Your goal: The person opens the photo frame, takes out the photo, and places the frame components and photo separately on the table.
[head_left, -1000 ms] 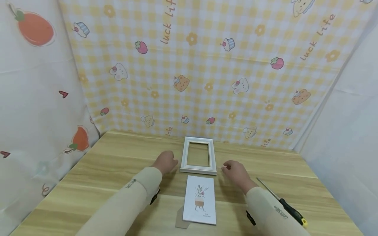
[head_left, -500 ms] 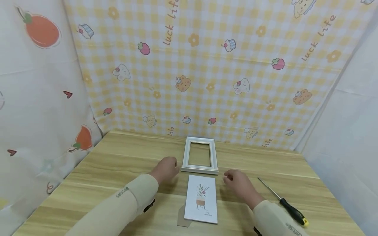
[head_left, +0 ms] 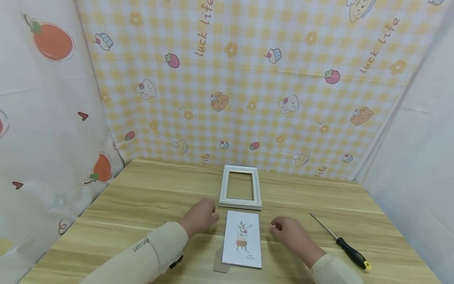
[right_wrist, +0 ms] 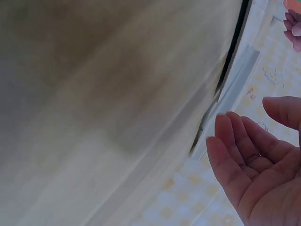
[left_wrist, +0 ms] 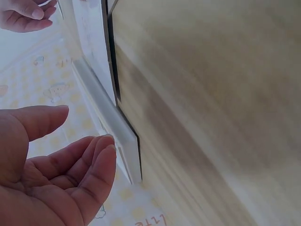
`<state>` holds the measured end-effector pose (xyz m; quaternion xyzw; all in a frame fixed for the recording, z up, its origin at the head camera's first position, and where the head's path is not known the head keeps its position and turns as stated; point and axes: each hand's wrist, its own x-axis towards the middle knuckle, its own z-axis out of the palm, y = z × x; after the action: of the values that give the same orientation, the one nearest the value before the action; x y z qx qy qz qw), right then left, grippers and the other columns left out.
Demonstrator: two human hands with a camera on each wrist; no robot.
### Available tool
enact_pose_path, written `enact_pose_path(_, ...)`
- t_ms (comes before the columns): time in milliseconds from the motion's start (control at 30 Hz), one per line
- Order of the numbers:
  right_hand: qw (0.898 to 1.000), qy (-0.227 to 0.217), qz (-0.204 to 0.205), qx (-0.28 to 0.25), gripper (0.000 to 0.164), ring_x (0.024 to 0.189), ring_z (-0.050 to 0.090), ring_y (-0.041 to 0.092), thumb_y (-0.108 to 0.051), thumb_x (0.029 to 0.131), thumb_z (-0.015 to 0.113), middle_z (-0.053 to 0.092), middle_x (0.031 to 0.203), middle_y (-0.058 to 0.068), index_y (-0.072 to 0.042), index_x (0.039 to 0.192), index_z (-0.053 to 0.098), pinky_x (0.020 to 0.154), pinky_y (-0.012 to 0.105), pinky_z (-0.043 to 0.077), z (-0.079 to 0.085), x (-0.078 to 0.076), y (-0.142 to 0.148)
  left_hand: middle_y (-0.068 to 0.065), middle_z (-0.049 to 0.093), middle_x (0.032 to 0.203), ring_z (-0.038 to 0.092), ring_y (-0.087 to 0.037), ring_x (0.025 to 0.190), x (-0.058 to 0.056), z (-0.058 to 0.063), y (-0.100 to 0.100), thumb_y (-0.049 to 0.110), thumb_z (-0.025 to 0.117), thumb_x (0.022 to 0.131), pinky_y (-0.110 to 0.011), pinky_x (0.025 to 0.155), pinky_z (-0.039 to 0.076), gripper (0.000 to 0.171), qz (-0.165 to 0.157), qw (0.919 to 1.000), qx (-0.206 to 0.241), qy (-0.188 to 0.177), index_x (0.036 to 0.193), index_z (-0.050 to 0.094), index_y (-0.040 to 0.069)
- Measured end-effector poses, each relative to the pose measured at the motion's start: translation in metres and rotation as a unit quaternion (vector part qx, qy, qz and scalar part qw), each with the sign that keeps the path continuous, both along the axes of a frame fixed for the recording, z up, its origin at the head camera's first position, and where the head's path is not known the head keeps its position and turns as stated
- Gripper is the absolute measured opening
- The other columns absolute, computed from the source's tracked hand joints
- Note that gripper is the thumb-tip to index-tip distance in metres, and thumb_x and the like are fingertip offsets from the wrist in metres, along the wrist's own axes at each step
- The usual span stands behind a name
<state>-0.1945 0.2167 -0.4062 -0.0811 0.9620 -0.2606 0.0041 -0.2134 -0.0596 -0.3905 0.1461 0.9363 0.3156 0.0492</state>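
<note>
A white picture frame (head_left: pixel 223 189) lies flat towards the back of the table. Just in front of it is a white card (head_left: pixel 232 246) printed with a potted plant, partly over a brown flap (head_left: pixel 221 266). My left hand (head_left: pixel 199 217) hovers to the left of the card, near the frame's lower corner. To the card's right is my right hand (head_left: pixel 291 236), apart from it. Both wrist views show loosely curled fingers with nothing between thumb and fingertips, on the left hand (left_wrist: pixel 61 174) and the right hand (right_wrist: pixel 263 165) alike.
A screwdriver (head_left: pixel 349 251) with a black and yellow handle lies on the wooden table (head_left: pixel 149 197), right of my right hand. Behind the table hangs a yellow checked cloth (head_left: pixel 198 79). White cloths close off both sides.
Both hands have drawn back towards me, from beside the frame to beside the card, the right one also shifting slightly right. Frame, card and screwdriver stay in place; the view shifts a little.
</note>
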Motion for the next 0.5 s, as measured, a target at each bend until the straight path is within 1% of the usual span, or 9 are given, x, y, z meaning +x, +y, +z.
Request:
enact_pose_path(167,1.0,-0.001,0.008,0.011,0.011,0.063,0.047,0.012,-0.01,0.085,0.068,0.056,0.07,-0.003,-0.003,0.093,0.07,0.059,0.027,0.043,-0.005,0.008,-0.002,-0.002,0.049,0.066,0.044,-0.015,0.058,0.008,-0.007,0.0,0.005,0.063,0.088,-0.029,0.051,0.039,0.017,-0.006,0.9999,0.003,-0.011,0.074,0.053,0.003)
enact_pose_path(333,1.0,-0.008,0.014,0.018,0.01,0.061,0.046,0.011,-0.009,0.084,0.07,0.054,0.068,-0.004,-0.004,0.092,0.07,0.056,0.025,0.041,-0.007,0.015,-0.002,0.0,0.044,0.061,0.04,-0.013,0.054,0.015,-0.017,-0.001,0.003,0.063,0.085,-0.027,0.048,0.034,0.021,-0.018,0.9998,0.011,-0.006,0.068,0.051,0.005)
enact_pose_path(500,0.999,-0.007,0.024,0.024,0.011,0.061,0.047,0.011,-0.01,0.083,0.071,0.055,0.069,-0.003,-0.003,0.092,0.07,0.056,0.024,0.041,-0.008,0.018,-0.003,0.0,0.046,0.065,0.041,-0.013,0.057,0.019,-0.025,-0.001,0.004,0.063,0.084,-0.028,0.051,0.036,0.017,-0.031,0.9994,0.012,0.005,0.071,0.053,0.004)
